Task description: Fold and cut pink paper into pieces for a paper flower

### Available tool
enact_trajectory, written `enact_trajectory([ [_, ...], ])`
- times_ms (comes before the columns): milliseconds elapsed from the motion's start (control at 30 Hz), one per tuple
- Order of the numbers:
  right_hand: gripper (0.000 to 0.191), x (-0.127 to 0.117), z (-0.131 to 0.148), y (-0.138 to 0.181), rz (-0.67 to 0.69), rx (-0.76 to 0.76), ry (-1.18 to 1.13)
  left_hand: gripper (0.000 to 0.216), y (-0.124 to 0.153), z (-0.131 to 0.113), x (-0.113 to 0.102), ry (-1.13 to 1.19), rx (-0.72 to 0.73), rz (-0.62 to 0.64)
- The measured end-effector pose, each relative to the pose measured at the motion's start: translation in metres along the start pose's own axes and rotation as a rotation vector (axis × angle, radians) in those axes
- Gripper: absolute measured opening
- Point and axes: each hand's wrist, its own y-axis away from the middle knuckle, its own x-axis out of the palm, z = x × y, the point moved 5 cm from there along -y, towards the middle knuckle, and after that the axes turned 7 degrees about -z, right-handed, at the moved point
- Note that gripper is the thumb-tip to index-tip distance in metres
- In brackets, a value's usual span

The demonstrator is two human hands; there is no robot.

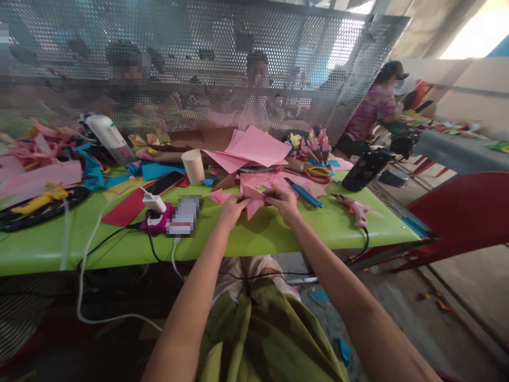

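Both of my hands meet over a folded pink paper piece [253, 201] on the green table [278, 233]. My left hand [233, 208] pinches its left edge with closed fingers. My right hand [282, 200] grips its right side, fingers curled onto the paper. A smaller pink folded triangle [219, 196] lies just left of my left hand. Loose pink sheets [254, 146] are piled behind the piece.
A blue cutter [304, 193], red-handled scissors [317, 174] and a pink glue gun [357, 209] lie to the right. A paper cup [193, 165], a phone [165, 183], a charger with cables [155, 204] sit left. A black bottle [363, 168] stands far right. People sit behind the mesh screen [199, 69].
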Motion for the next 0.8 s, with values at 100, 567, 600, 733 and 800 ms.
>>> enact_trajectory([
  [100, 0.017, -0.003, 0.003, 0.0, -0.035, -0.046, -0.007, 0.029, 0.001, -0.005, 0.0, 0.074, 0.046, 0.05],
  [567, 0.03, -0.004, 0.006, -0.001, -0.058, -0.084, -0.026, 0.04, 0.005, -0.004, 0.005, 0.106, -0.025, 0.104],
  [600, 0.034, -0.005, 0.006, 0.0, -0.059, -0.071, -0.032, 0.039, 0.004, -0.005, 0.004, 0.104, -0.001, 0.079],
  [733, 0.033, -0.004, 0.005, 0.001, -0.043, -0.037, 0.004, 0.033, 0.002, -0.006, -0.001, 0.025, 0.073, -0.005],
  [800, 0.036, 0.0, 0.003, 0.0, -0.012, -0.04, 0.043, 0.031, 0.002, -0.007, 0.0, -0.046, 0.097, 0.004],
])
